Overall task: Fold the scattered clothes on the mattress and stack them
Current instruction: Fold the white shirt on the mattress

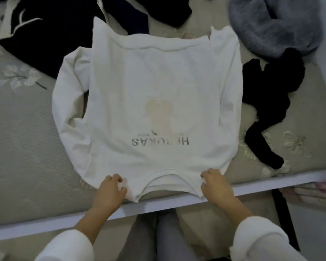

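A white long-sleeved shirt (154, 87) lies flat on the mattress (23, 129), neckline nearest me, a faint print and mirrored grey lettering showing through. Its left sleeve curves out on the left side. My left hand (111, 191) pinches the shoulder fabric left of the neckline. My right hand (215, 183) grips the shoulder fabric right of the neckline. Both hands sit at the mattress's near edge.
A black garment with white lines (38, 34) lies at the back left. Dark clothes (145, 10) sit at the back centre. A grey fluffy garment (275, 25) is at the back right, a black garment (271, 102) below it. The white bed frame edge (158, 204) runs across the front.
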{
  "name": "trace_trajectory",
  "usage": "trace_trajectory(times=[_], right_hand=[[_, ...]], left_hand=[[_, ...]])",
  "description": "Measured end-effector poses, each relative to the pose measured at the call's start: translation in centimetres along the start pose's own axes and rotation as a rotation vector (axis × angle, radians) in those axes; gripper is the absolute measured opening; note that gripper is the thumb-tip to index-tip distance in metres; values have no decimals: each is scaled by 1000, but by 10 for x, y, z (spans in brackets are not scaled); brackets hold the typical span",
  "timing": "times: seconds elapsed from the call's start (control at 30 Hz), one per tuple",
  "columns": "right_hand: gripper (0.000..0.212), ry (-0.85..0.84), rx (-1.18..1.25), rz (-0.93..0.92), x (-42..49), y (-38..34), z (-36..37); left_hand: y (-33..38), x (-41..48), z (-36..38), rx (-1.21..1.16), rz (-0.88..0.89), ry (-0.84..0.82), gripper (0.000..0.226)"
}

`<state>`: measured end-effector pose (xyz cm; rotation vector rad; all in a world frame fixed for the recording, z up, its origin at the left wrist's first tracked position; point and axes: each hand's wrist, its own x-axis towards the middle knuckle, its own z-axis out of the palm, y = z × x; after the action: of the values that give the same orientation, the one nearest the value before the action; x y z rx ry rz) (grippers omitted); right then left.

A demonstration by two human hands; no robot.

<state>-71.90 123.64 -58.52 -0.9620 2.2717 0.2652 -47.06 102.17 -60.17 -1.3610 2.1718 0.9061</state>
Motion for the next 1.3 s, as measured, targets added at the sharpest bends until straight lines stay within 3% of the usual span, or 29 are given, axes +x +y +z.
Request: trace_trajectory(times=[0.1, 0.17, 0.27, 0.33, 0.4, 0.5, 0.57, 0.63, 0.7, 0.8, 0.87, 0.97, 1.07, 1.2, 1.3], right_hand=[[48, -63, -32, -48, 9, -13, 18], [56, -92, -167, -50, 14, -20, 26], [68, -9, -268, -89, 18, -24, 40], [63, 72, -249, -154, 23, -22, 49], [57, 30, -252, -206, 26, -20, 44], [30, -197, -165, -196, 32, -12, 29], [28, -367, -70, -150, 38, -9, 20], [27, -418, 117, -78, 44, -5, 4], [27, -344, 415, -22, 57, 9, -15], [6, 50, 736, 76, 81, 42, -59], [18, 294, 947, 156, 100, 69, -88], [20, 546, 1059, 309, 139, 117, -117], [21, 547, 1104, 417, 181, 159, -125], [17, 415, 1065, 369, 231, 183, -127], [15, 356, 1239, 318, 256, 176, -136]], left_hand=[[27, 3, 25, 40, 215, -38, 47], [37, 4, 41, 234, 259, -105, 61], [40, 6, 56, 416, 283, -99, 82], [40, 8, 55, 483, 332, -59, 92], [41, 14, 47, 461, 332, -120, 78], [56, 24, 29, 428, 283, -402, 55], [67, 30, 17, 457, 255, -576, 46], [81, 37, 7, 535, 230, -691, 47], [99, 47, 1, 523, 246, -630, 45], [136, 72, 1, 293, 326, -226, 41], [165, 91, 11, 156, 402, 36, 47], [215, 122, 29, 53, 471, 180, 66], [261, 156, 53, 86, 454, 186, 81], [283, 185, 84, 187, 325, 121, 83], [287, 189, 90, 248, 279, 50, 80]])
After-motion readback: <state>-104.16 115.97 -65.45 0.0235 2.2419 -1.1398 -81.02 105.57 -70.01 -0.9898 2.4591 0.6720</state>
